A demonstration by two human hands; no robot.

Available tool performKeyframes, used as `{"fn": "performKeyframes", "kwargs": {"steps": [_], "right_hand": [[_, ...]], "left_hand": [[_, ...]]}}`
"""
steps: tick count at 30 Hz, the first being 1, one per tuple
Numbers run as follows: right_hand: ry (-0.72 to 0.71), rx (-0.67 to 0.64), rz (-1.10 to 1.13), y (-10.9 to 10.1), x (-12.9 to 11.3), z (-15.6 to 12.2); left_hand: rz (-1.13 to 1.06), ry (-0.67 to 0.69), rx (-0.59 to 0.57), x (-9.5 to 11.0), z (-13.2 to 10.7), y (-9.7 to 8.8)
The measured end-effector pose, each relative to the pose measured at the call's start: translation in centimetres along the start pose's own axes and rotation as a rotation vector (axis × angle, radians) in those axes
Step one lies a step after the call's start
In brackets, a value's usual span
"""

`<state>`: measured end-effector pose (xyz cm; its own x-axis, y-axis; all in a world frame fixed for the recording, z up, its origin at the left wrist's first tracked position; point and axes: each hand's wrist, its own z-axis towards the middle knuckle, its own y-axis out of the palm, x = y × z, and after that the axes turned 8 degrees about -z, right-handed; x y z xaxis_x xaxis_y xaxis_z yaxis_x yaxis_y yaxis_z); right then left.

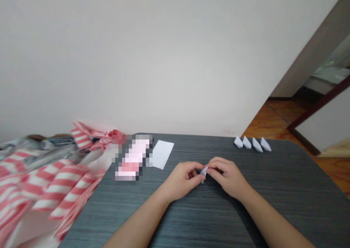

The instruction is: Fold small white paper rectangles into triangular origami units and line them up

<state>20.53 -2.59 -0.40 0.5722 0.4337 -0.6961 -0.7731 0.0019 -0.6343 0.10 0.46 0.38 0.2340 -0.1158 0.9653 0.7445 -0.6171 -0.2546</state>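
Note:
My left hand (182,179) and my right hand (227,175) meet over the middle of the dark grey table (287,189). Both pinch one small folded piece of white paper (203,172) between their fingertips, just above the tabletop. Most of the paper is hidden by my fingers. A flat white paper sheet (163,154) lies on the table to the left of my hands. Several small folded white paper pieces (253,143) stand in a row at the far right edge of the table.
Red-and-white striped cloth (41,189) is heaped beside the table on the left. A blurred pink object (133,160) lies beside the flat sheet. A plain white wall stands behind the table; wooden floor (270,122) and a doorway show at the right.

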Motion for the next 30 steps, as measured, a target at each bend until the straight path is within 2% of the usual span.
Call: {"fn": "performKeyframes", "kwargs": {"steps": [6,12,17,24,30], "right_hand": [[0.033,0.006,-0.021,-0.01,-0.03,0.09],[0.03,0.031,-0.037,0.1,-0.11,0.07],[0.103,-0.036,-0.061,0.3,-0.2,0.0],[0.116,-0.025,-0.069,0.27,-0.23,0.01],[0.115,-0.041,-0.074,0.21,-0.24,-0.05]], "left_hand": [[0.002,0.009,0.039,-0.15,0.03,0.0],[-0.041,-0.018,0.03,-0.77,0.05,0.18],[-0.044,0.009,0.043,-0.9,-0.04,0.2],[-0.075,-0.012,-0.041,-0.52,-0.15,0.14],[0.028,0.0,-0.022,-0.65,-0.1,0.01]]}}
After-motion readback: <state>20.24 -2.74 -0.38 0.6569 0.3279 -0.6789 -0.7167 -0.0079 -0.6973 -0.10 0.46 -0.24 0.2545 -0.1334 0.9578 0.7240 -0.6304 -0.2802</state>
